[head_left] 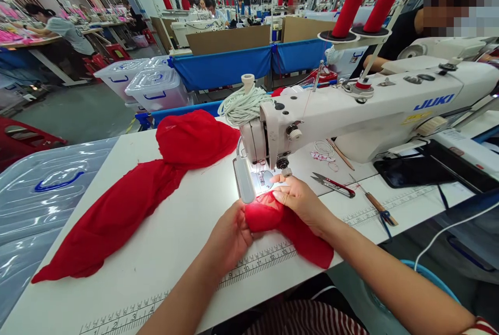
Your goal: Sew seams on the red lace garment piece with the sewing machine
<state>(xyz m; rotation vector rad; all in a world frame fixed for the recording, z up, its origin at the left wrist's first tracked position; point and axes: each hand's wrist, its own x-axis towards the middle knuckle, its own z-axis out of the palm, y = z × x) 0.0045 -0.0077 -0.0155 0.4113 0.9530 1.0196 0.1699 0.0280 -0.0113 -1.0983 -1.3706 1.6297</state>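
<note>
Two hands (233, 233) (300, 202) pinch soft red cloth (265, 214) (bunched, rounded) near the sewing machine (312, 116).

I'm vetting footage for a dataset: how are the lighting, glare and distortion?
Head view: strong glare around the needle plate, paling the red cloth; shiny reflections on the plastic lid; wide-angle stretch toward the edges; pixelation over a person, upper right.

"JUKI" on the sewing machine (351, 111); ruler numbers on the tabletop (187, 252).
</note>
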